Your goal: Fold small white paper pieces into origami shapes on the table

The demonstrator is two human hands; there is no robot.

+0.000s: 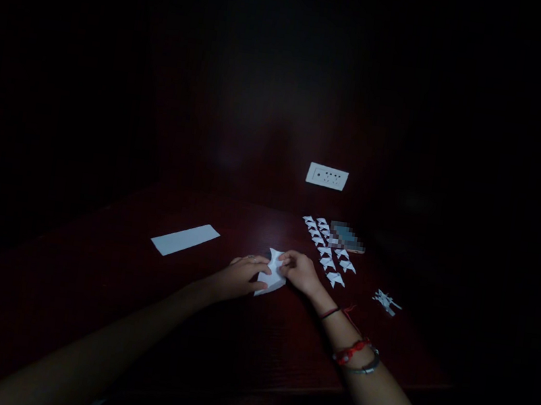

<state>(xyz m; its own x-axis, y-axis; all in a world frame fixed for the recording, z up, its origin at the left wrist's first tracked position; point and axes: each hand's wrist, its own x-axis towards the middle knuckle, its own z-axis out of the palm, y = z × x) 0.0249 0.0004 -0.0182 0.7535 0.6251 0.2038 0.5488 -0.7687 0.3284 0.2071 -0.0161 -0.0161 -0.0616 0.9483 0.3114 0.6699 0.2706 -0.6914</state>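
R. hand [300,273] has the paper [274,279] pinched by its upper rt edge, fingers bunched w/ the thumb; L. hand [239,277] has fingertips & thumb spread on the left side, can't tell if it's clasping or just pressing. Paper's btwn the two, mid-sheet showing in the gap. Long axis runs approx. away from the person, narrower end twd the wall, wider end twd the near table edge, its bottom edge slanting up to the rt. Just beyond R. hand: folded pcs [326,252] in two rows, w/ a pixelated slab [348,237] next to them. Scraps [387,302] heaped farther rt. Strip [184,240] flat on the table [232,340], left of L. hand. Socket [327,177] on the wall behind.
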